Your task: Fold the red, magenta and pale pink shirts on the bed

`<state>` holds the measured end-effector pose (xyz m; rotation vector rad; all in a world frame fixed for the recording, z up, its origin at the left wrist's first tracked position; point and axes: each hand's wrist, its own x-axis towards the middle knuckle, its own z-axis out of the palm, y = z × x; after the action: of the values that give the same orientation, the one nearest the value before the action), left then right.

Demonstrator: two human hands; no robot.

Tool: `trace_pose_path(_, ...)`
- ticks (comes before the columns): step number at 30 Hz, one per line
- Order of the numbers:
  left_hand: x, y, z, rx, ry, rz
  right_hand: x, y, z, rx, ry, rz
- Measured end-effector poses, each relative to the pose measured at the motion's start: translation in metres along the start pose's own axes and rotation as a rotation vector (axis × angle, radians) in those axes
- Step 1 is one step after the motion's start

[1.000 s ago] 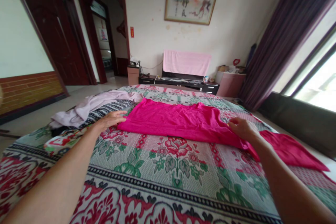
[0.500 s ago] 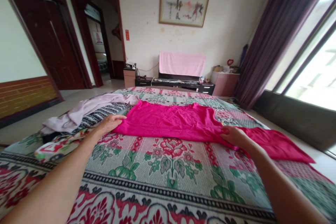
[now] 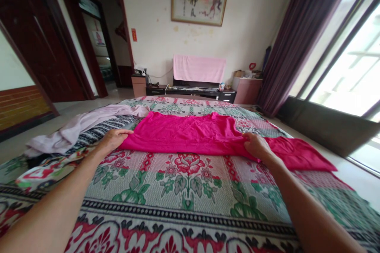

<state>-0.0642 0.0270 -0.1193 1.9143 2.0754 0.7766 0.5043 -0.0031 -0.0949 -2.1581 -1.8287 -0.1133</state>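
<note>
A bright pink shirt (image 3: 184, 132) lies spread in a wide, low shape across the patterned bedspread (image 3: 190, 187), lightly creased. At its near left corner, my left hand (image 3: 116, 139) is closed, pinching the fabric edge. My right hand (image 3: 257, 146) grips the near right corner, its fingers partly hidden by the hand itself. Just beyond my right hand lies a folded red garment (image 3: 301, 154), flat on the bed.
Left of the shirt is a heap with a pale pink garment (image 3: 74, 128), a black-and-white patterned cloth (image 3: 102, 130) and a multicoloured cloth (image 3: 50, 170). Past the bed, a pink cloth (image 3: 198, 68) covers something on a low black cabinet (image 3: 192, 93). A purple curtain (image 3: 292, 43) hangs at right.
The whole view has shifted slightly, so the bed and room sit further left in the picture. Both hands stay at the pink shirt's corners, and its near edge looks straighter at the right.
</note>
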Motion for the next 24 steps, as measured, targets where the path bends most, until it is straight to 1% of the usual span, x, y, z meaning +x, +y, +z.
trace_pose_path(2,0.001,0.0,0.001,0.014,-0.01,0.002,-0.001,-0.007,-0.001,-0.004,0.043,-0.052)
trace_pose_path(4,0.002,0.0,0.002,0.006,-0.03,0.012,0.0,-0.018,0.001,0.034,0.06,-0.16)
trace_pose_path(7,0.001,-0.003,0.003,-0.051,-0.048,0.029,0.008,-0.042,0.01,0.096,0.011,-0.343)
trace_pose_path(9,0.0,-0.005,0.003,-0.1,-0.058,0.044,0.014,-0.057,0.018,0.108,-0.032,-0.423)
trace_pose_path(10,0.0,-0.006,0.003,-0.121,-0.061,0.053,0.017,-0.064,0.023,0.108,-0.048,-0.441)
trace_pose_path(13,0.0,-0.009,0.004,-0.158,-0.065,0.062,0.021,-0.076,0.036,0.077,-0.077,-0.412)
trace_pose_path(16,0.002,-0.012,0.006,-0.166,-0.068,0.012,0.022,-0.076,0.045,0.059,-0.072,-0.377)
trace_pose_path(18,0.003,-0.013,0.008,-0.167,-0.065,-0.027,0.022,-0.073,0.048,0.101,-0.009,-0.361)
trace_pose_path(20,0.003,-0.013,0.008,-0.163,-0.045,-0.035,0.024,-0.07,0.049,0.164,0.092,-0.319)
trace_pose_path(22,0.003,-0.011,0.008,-0.161,0.004,-0.02,0.025,-0.068,0.049,0.207,0.188,-0.265)
trace_pose_path(24,0.002,-0.007,0.007,-0.158,0.065,0.001,0.025,-0.068,0.048,0.211,0.241,-0.225)
